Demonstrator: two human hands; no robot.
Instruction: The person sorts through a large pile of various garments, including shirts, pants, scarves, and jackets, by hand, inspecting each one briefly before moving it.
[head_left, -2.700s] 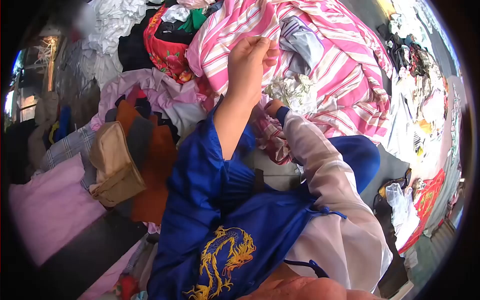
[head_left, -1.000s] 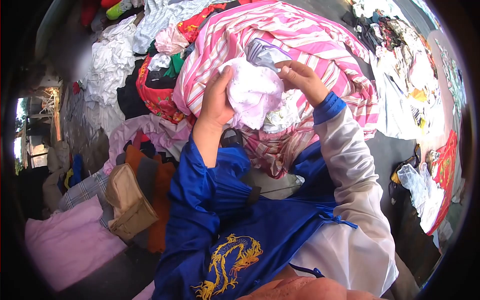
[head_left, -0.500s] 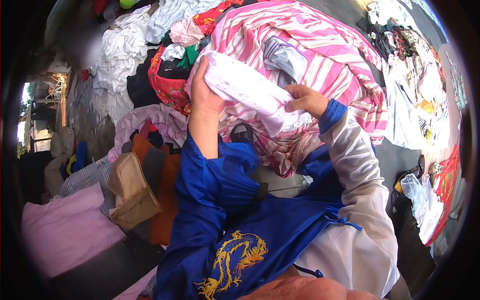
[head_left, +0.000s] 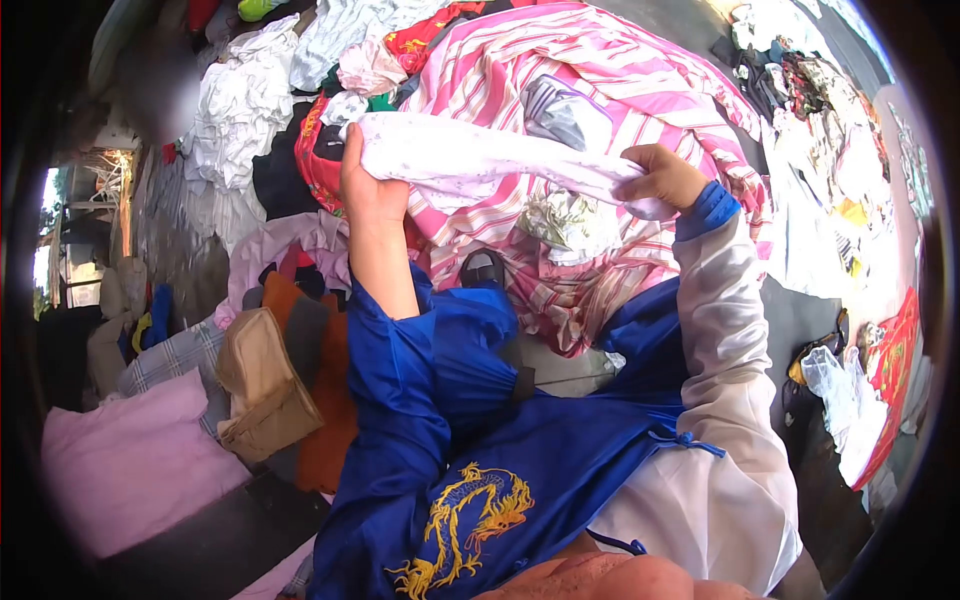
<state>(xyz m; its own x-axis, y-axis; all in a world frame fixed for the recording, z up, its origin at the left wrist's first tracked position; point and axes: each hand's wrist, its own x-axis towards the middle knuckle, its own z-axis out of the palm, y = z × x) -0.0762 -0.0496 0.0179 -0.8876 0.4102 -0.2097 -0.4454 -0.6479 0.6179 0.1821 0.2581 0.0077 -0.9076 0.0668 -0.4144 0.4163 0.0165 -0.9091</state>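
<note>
A pale pink-white cloth with small marks (head_left: 450, 158) is stretched sideways between my two hands. At its wide left end, my left hand (head_left: 375, 190) grips it, with the fingers partly behind the fabric. The narrow right end is bunched in the closed fingers of my right hand (head_left: 660, 180). Beneath the cloth spreads a pink-and-white striped sheet (head_left: 640, 70), with a grey item with purple trim (head_left: 565, 112) and a whitish crumpled piece (head_left: 570, 225) lying on it.
White clothes (head_left: 245, 110) are heaped at the upper left. Folded pink cloth (head_left: 140, 460), a tan item (head_left: 262, 375) and brown fabric (head_left: 335, 385) lie at lower left. More clothes (head_left: 825, 190) and a clear plastic bag (head_left: 835, 390) are at the right.
My hands have moved apart, the left one leftward and the right one rightward. The cloth is now stretched longer and more level, and the whitish crumpled piece below it shows more fully.
</note>
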